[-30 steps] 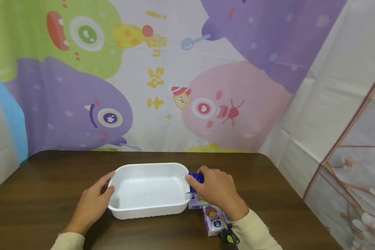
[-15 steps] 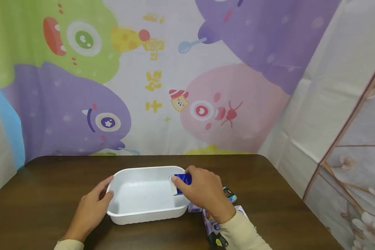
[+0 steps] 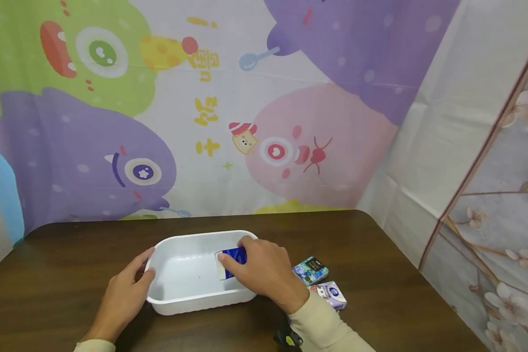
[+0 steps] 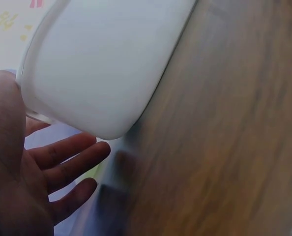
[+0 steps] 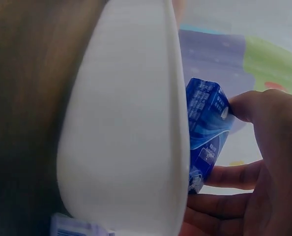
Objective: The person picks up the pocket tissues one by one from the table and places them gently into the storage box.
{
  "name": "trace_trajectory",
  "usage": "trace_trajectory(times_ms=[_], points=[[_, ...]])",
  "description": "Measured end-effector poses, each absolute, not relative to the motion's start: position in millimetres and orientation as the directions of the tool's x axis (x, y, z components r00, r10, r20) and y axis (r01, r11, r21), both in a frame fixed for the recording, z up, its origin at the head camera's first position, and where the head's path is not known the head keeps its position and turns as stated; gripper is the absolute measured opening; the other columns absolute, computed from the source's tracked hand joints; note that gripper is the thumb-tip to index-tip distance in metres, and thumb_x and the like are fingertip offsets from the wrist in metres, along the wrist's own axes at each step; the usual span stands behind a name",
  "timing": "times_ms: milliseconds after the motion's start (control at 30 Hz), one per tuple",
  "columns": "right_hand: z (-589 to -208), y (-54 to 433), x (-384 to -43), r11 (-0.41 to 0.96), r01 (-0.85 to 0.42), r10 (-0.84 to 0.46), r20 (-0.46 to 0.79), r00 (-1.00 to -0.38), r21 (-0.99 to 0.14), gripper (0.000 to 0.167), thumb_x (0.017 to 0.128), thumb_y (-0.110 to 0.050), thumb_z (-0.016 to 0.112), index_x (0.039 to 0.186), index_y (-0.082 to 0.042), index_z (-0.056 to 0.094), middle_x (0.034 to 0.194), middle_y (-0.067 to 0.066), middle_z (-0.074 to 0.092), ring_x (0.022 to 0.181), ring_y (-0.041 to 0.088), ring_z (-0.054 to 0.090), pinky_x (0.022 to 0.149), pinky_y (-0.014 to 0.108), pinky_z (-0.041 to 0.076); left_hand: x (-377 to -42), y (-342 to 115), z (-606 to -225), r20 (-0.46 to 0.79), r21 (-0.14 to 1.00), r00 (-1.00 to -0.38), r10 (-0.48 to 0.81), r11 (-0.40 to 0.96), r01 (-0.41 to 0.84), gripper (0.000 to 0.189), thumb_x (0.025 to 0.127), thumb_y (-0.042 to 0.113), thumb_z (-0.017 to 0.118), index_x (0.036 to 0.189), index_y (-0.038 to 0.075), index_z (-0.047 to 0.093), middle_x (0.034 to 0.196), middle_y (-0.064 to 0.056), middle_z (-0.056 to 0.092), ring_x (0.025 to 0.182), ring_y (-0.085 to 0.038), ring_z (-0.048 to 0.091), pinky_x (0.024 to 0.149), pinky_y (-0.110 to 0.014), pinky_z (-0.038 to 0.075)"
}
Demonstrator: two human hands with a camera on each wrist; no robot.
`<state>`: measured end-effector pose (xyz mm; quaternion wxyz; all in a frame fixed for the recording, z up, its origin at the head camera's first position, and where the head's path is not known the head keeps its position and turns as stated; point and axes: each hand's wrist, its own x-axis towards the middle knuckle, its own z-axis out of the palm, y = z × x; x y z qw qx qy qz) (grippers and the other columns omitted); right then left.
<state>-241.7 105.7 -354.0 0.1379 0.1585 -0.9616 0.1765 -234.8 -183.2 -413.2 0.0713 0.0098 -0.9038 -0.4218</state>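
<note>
A white rectangular plastic tray (image 3: 189, 299) stands on the dark wooden table. At its left end, my left hand (image 3: 125, 296) touches the rim with thumb and index finger; in the left wrist view the other fingers (image 4: 70, 199) are straight and spread beside the outer wall. My right hand (image 3: 268, 269) pinches a small blue and white tissue pack (image 3: 234, 259) between thumb and fingers, over the right part of the tray. The right wrist view shows the blue pack (image 5: 205, 132) partly behind the tray wall; whether it touches the tray floor I cannot tell.
Right of the tray lie a blue-green patterned pack (image 3: 310, 270) and a purple-white cartoon pack (image 3: 332, 295), partly behind my right forearm. A black object with a yellow-green mark (image 3: 288, 337) shows beside the sleeve. A cartoon-printed cloth (image 3: 220, 186) hangs behind the table.
My right hand has carried the blue tissue pack leftward from the tray's right rim to further inside it. The packs on the table are more exposed. My left hand stays at the tray's left end.
</note>
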Motion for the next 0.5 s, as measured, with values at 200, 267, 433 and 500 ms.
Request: trace_trajectory(times_ms=[200,267,433,500], points=[[-357.8,97.2,-240.7,0.891,-0.366,-0.275,0.320,-0.907,-0.270,0.065,0.089,-0.074,0.050,0.109,-0.016,0.072,0.089,-0.002,0.072,0.070,0.013,0.063,0.055,0.030,0.044,-234.5,-183.3,-412.0,0.117,0.761,-0.990,-0.084,0.648,0.035,0.055,0.105,0.032,0.045,0.156,0.014,0.037,0.135,-0.026,0.056,0.124,-0.043,0.052,0.098,-0.060,0.039],[-359.2,93.9,-240.3,0.891,-0.367,-0.282,0.310,-0.908,-0.268,0.065,0.090,-0.074,0.049,0.110,-0.016,0.072,0.092,-0.001,0.073,0.073,0.014,0.065,0.056,0.030,0.044,-234.5,-182.7,-411.9,0.119,0.760,-0.989,-0.086,0.649,0.035,0.055,0.105,0.032,0.045,0.156,0.015,0.037,0.135,-0.026,0.057,0.124,-0.042,0.052,0.098,-0.060,0.039],[-363.1,87.3,-239.0,0.893,-0.361,-0.289,0.269,-0.918,-0.270,0.067,0.090,-0.075,0.048,0.110,-0.016,0.072,0.092,-0.001,0.073,0.077,0.014,0.066,0.058,0.032,0.046,-235.1,-180.2,-412.6,0.116,0.755,-0.990,-0.078,0.655,0.037,0.055,0.105,0.033,0.046,0.156,0.016,0.038,0.134,-0.025,0.058,0.123,-0.043,0.053,0.097,-0.061,0.040],[-364.7,85.1,-238.3,0.893,-0.359,-0.291,0.260,-0.921,-0.273,0.067,0.089,-0.075,0.047,0.110,-0.017,0.072,0.091,-0.001,0.073,0.078,0.015,0.066,0.059,0.033,0.047,-234.4,-179.1,-413.0,0.115,0.753,-0.990,-0.079,0.657,0.035,0.054,0.105,0.033,0.046,0.156,0.016,0.038,0.133,-0.024,0.059,0.123,-0.043,0.053,0.097,-0.061,0.039]])
